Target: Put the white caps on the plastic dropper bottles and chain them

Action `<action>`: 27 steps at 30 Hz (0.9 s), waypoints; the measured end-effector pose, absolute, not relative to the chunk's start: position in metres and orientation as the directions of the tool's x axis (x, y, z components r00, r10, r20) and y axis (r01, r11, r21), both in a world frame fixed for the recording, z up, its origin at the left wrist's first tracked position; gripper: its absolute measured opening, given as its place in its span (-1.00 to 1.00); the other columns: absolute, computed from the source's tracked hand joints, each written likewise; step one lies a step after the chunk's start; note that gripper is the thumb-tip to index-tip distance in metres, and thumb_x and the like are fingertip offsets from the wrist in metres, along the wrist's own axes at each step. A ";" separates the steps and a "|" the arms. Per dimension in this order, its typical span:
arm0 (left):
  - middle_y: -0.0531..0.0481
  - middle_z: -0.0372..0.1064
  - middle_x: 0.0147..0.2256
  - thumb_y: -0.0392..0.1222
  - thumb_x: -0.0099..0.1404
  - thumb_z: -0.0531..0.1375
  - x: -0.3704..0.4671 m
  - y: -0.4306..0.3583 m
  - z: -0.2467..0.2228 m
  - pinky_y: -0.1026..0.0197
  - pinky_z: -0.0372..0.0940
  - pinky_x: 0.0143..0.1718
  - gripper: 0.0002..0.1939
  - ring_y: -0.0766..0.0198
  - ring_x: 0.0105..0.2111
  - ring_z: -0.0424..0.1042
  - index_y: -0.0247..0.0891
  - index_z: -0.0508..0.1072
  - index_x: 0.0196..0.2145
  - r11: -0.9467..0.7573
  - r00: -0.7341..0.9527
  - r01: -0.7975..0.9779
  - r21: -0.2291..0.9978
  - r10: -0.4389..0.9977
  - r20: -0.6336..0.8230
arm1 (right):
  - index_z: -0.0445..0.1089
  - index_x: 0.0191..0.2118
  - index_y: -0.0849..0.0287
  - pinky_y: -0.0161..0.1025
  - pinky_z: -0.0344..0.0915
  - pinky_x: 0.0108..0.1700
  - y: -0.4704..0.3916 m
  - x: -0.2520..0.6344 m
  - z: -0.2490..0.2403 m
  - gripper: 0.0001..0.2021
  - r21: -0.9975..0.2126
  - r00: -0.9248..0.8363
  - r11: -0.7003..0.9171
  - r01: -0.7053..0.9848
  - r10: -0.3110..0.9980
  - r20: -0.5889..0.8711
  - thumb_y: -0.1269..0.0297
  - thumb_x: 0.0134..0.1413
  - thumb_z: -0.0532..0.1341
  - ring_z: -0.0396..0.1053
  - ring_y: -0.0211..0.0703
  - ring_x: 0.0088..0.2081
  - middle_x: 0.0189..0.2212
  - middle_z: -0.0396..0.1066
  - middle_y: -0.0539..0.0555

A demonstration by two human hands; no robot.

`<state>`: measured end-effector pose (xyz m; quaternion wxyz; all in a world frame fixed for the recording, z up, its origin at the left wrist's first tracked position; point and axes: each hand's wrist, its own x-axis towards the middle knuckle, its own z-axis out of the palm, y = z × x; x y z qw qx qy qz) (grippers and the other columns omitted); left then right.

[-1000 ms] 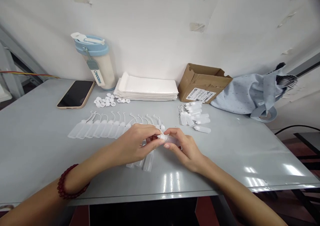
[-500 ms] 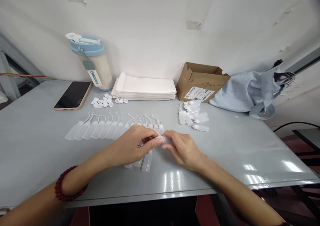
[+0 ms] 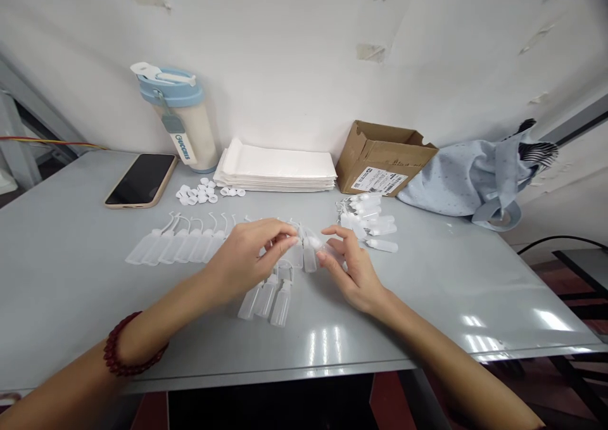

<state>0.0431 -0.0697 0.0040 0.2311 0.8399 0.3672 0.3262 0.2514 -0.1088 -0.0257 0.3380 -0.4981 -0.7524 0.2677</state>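
Plastic bottle (image 3: 327,251) in right hand (image 3: 354,271); left hand (image 3: 249,256) w/ fingertips pinched beside it.

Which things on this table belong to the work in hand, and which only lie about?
In the work:
- left hand, right hand
- small bottle in the right hand
- row of bottles
- three bottles
- capped bottles
- caps

Lying about:
- phone
- tumbler
- white bags
- cardboard box
- blue cloth
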 end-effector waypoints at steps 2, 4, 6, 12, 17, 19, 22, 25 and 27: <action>0.07 0.42 -0.48 -0.20 0.32 0.08 0.041 -0.068 0.008 0.35 0.23 -0.46 -0.83 0.37 -0.50 0.33 -0.27 0.46 -0.32 -0.587 0.453 0.499 0.637 0.804 0.385 | 0.14 -0.06 0.11 -0.30 0.18 -0.43 -0.106 0.252 -0.030 -0.83 -0.661 -0.270 0.435 0.612 0.900 0.342 0.29 0.27 -0.03 0.23 -0.26 -0.48 -0.43 0.30 -0.01; 0.09 0.41 -0.51 -0.22 0.30 0.09 0.039 -0.068 0.010 0.37 0.23 -0.48 -0.84 0.39 -0.51 0.33 -0.27 0.46 -0.33 -0.571 0.423 0.510 0.643 0.817 0.391 | 0.21 -0.15 0.10 -0.29 0.22 -0.40 -0.103 0.253 -0.031 -0.85 -0.588 -0.311 0.493 0.641 0.868 0.388 0.34 0.28 -0.07 0.24 -0.25 -0.44 -0.33 0.29 0.06; 0.10 0.41 -0.51 -0.23 0.30 0.10 0.039 -0.069 0.012 0.39 0.23 -0.50 -0.85 0.40 -0.51 0.33 -0.27 0.46 -0.32 -0.566 0.412 0.511 0.647 0.822 0.393 | 0.24 -0.14 0.11 -0.29 0.25 -0.39 -0.102 0.252 -0.031 -0.85 -0.544 -0.356 0.519 0.659 0.852 0.383 0.31 0.26 -0.02 0.24 -0.23 -0.41 -0.26 0.26 0.10; 0.10 0.41 -0.53 -0.26 0.29 0.10 0.039 -0.070 0.011 0.40 0.23 -0.52 -0.85 0.41 -0.53 0.33 -0.28 0.47 -0.32 -0.566 0.416 0.492 0.662 0.820 0.392 | 0.14 0.06 0.11 -0.07 0.31 -0.11 -0.101 0.252 -0.024 -0.43 -0.515 -0.446 0.515 0.685 0.856 0.262 0.04 -0.03 0.30 0.25 0.00 -0.08 -0.09 0.23 0.17; 0.11 0.40 -0.55 -0.27 0.27 0.11 0.038 -0.069 0.012 0.40 0.21 -0.54 -0.87 0.41 -0.54 0.33 -0.29 0.47 -0.35 -0.553 0.399 0.497 0.669 0.830 0.389 | 0.15 0.03 0.09 0.01 0.28 -0.04 -0.098 0.253 -0.023 -0.41 -0.544 -0.482 0.487 0.683 0.861 0.165 0.07 -0.10 0.36 0.21 0.05 -0.03 -0.07 0.26 0.16; 0.11 0.40 -0.55 -0.27 0.27 0.11 0.038 -0.069 0.012 0.41 0.20 -0.55 -0.86 0.41 -0.54 0.33 -0.28 0.47 -0.35 -0.550 0.398 0.500 0.669 0.832 0.386 | 0.16 0.02 0.09 0.02 0.26 -0.02 -0.096 0.254 -0.023 -0.43 -0.548 -0.491 0.488 0.679 0.857 0.156 0.08 -0.09 0.36 0.19 0.04 -0.01 -0.06 0.27 0.15; 0.11 0.39 -0.56 -0.26 0.27 0.11 0.039 -0.069 0.012 0.40 0.20 -0.55 -0.86 0.41 -0.54 0.33 -0.28 0.47 -0.36 -0.541 0.395 0.508 0.670 0.838 0.377 | 0.19 -0.01 0.09 0.01 0.25 -0.01 -0.096 0.254 -0.023 -0.51 -0.543 -0.491 0.496 0.678 0.855 0.169 0.13 -0.04 0.33 0.18 0.03 -0.01 -0.07 0.30 0.14; 0.12 0.38 -0.57 -0.26 0.27 0.10 0.039 -0.068 0.012 0.40 0.20 -0.55 -0.86 0.41 -0.55 0.33 -0.27 0.46 -0.36 -0.538 0.391 0.509 0.672 0.840 0.376 | 0.21 -0.04 0.09 0.01 0.25 -0.04 -0.097 0.254 -0.022 -0.61 -0.519 -0.491 0.511 0.686 0.850 0.189 0.24 0.00 0.28 0.19 0.03 -0.05 -0.10 0.32 0.13; 0.11 0.39 -0.56 -0.25 0.27 0.10 0.039 -0.068 0.011 0.39 0.21 -0.54 -0.86 0.40 -0.55 0.33 -0.28 0.46 -0.36 -0.543 0.393 0.507 0.669 0.837 0.382 | 0.21 -0.06 0.10 0.01 0.25 -0.04 -0.097 0.254 -0.022 -0.65 -0.497 -0.490 0.520 0.694 0.848 0.204 0.34 0.00 0.24 0.19 0.02 -0.06 -0.10 0.32 0.13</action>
